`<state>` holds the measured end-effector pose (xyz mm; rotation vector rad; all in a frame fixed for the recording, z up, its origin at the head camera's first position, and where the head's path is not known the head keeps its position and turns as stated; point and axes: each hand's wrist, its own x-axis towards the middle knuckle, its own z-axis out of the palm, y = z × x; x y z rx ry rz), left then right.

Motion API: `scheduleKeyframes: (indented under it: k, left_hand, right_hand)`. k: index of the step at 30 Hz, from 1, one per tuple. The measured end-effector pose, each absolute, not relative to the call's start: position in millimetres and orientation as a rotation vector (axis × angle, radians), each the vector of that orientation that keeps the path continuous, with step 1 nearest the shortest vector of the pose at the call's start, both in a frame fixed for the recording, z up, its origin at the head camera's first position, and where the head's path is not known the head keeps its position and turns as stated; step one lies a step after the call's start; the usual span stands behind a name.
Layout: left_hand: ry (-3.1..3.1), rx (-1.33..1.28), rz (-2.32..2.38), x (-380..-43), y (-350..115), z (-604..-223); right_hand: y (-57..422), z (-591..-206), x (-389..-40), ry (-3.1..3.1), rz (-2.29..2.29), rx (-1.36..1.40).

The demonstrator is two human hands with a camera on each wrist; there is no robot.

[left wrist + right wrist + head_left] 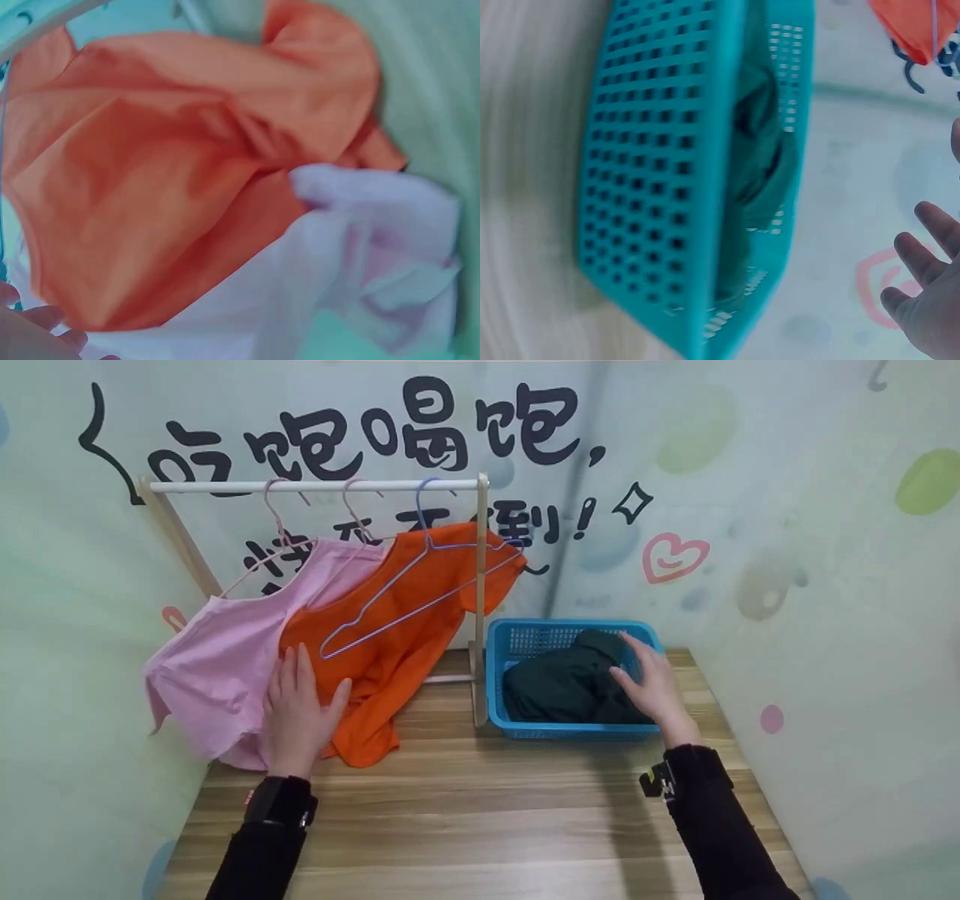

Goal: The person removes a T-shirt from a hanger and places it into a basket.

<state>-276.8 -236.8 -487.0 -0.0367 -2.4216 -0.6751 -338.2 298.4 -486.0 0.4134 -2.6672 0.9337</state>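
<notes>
An orange shirt (375, 622) hangs on the rack with a blue-purple hanger (420, 592) in front of its cloth. To its left, partly behind it, is a pink shirt (225, 660) on a pink hanger (279, 521). My left hand (300, 712), fingers extended, overlaps the edge where the two shirts meet in the head view. The left wrist view shows the orange cloth (150, 187) lying over the pale pink cloth (360, 247). Over the right side of the blue basket (570, 731), my right hand (656, 682) has its fingers spread, above a dark green garment (559, 682).
The clothes rack has a white top bar (315, 486) and wooden posts (481, 600). A second pink hanger (352, 502) hangs between the other two. Rack and basket stand on a wood-grain table (480, 817), against a wall (787, 547) with black lettering.
</notes>
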Motion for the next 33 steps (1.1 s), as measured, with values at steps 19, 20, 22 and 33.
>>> scheduleKeyframes:
  k: [19, 20, 22, 33]
  left_hand:
    - [-2.538, -0.126, -0.749, -324, -242, -417]
    - [-2.551, -0.129, -0.750, -327, -242, -414]
    - [-2.572, -0.134, -0.761, -332, -242, -409]
    - [-2.661, -0.202, -0.865, -349, -246, -393]
  right_hand:
    - [310, -532, -299, -2.654, 0.773, 0.456]
    - [310, -533, -298, -2.653, 0.768, 0.456]
    - [309, -535, -294, -2.649, 0.773, 0.458]
    - [294, -547, -283, -2.631, 0.782, 0.484]
